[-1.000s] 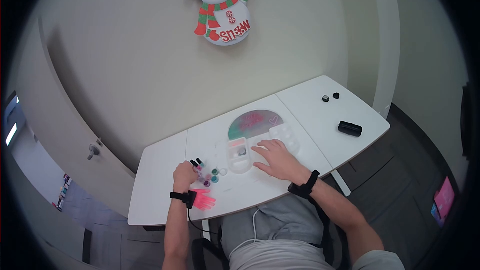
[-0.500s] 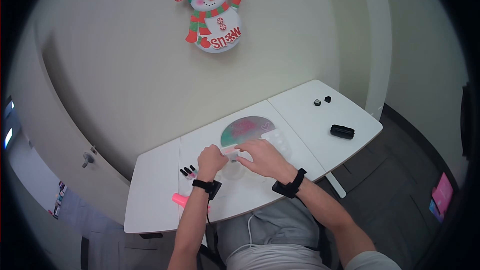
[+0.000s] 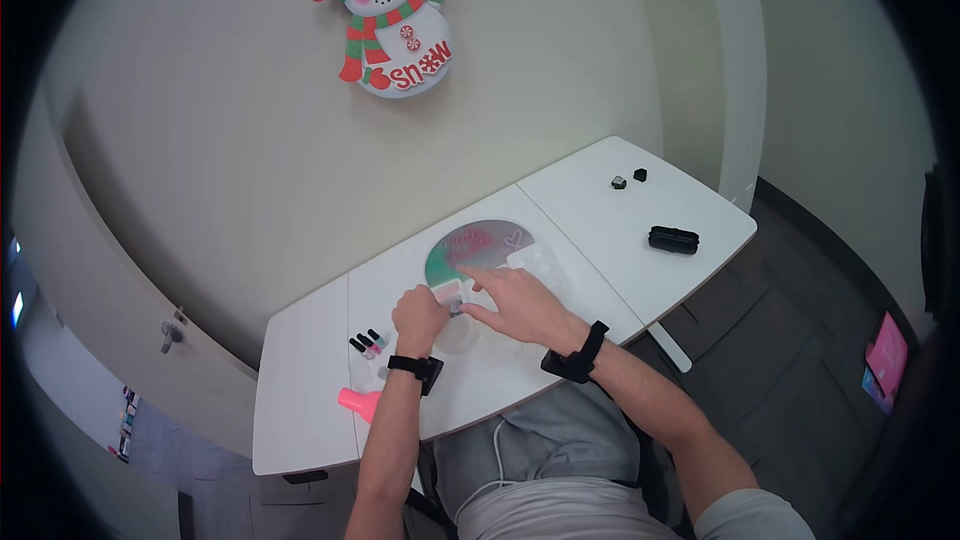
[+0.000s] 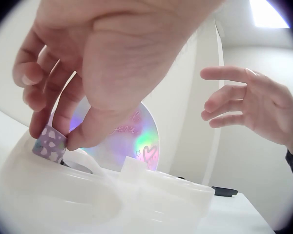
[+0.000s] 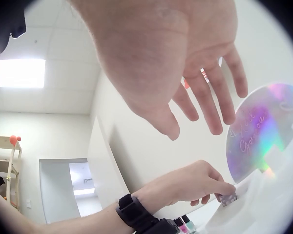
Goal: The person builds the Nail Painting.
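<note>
My left hand (image 3: 420,318) reaches over the left part of a white plastic organizer (image 4: 63,197). Between its thumb and fingertips it pinches a small purple block with white patches (image 4: 50,144), low at the compartment rim in the left wrist view. Behind stands a shiny iridescent round panel (image 5: 259,126) with pink lettering and a heart. My right hand (image 3: 525,305) hovers above the organizer, fingers spread and nothing held. Its palm (image 5: 180,58) fills the top of the right wrist view. Both forearms hide parts of the table.
Several small black-capped nail polish bottles (image 3: 370,342) stand left of my left hand. A bright pink hand-shaped thing (image 3: 357,401) lies partly hidden behind my left forearm. At the right are a black case (image 3: 673,240) and two small dark items (image 3: 629,179).
My left hand has come from beside the bottles at the left to the organizer, where it pinches the purple block. My right hand stays over the organizer. The head view has shifted slightly.
</note>
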`<state>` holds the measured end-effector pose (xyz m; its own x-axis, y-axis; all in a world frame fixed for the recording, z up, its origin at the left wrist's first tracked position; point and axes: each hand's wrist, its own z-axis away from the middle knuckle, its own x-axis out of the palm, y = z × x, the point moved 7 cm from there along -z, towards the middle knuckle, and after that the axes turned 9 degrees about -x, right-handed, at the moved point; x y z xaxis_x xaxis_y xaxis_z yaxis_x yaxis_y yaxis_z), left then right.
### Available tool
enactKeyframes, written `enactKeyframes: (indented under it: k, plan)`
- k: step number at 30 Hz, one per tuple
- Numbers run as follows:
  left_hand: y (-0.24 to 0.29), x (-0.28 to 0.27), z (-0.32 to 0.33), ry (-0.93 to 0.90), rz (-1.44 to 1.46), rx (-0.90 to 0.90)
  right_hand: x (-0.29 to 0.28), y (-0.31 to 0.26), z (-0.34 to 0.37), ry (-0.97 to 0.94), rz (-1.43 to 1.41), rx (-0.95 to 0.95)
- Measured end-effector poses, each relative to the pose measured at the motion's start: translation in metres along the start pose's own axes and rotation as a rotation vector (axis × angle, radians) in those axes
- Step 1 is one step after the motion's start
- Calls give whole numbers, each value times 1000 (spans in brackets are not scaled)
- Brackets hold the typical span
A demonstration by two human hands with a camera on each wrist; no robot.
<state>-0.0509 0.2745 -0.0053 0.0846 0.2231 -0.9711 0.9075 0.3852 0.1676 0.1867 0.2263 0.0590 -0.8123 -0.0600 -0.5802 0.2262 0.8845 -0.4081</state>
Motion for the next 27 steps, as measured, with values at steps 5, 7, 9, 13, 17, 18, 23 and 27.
enactKeyframes:
  k: [5,7,9,13,17,18,23,27]
  plan:
    - [-7,-25,30,64,119,25,4,1,0,1,17,13]
    - [-16,-35,42,56,150,0,6,3,0,-10,16,19]
    - [-24,-48,56,44,182,-23,8,4,1,-30,17,17]
    - [-39,-50,79,39,236,33,15,4,1,-80,26,15]
    - [-33,-35,101,71,362,217,24,0,-3,-101,17,-15]
    - [-30,-40,109,95,374,172,27,1,-3,-103,14,10]
    - [1,-54,128,-112,414,247,31,-13,-9,-139,-16,-45]
    - [-5,-54,129,-117,469,267,36,-25,-13,-215,-74,1]
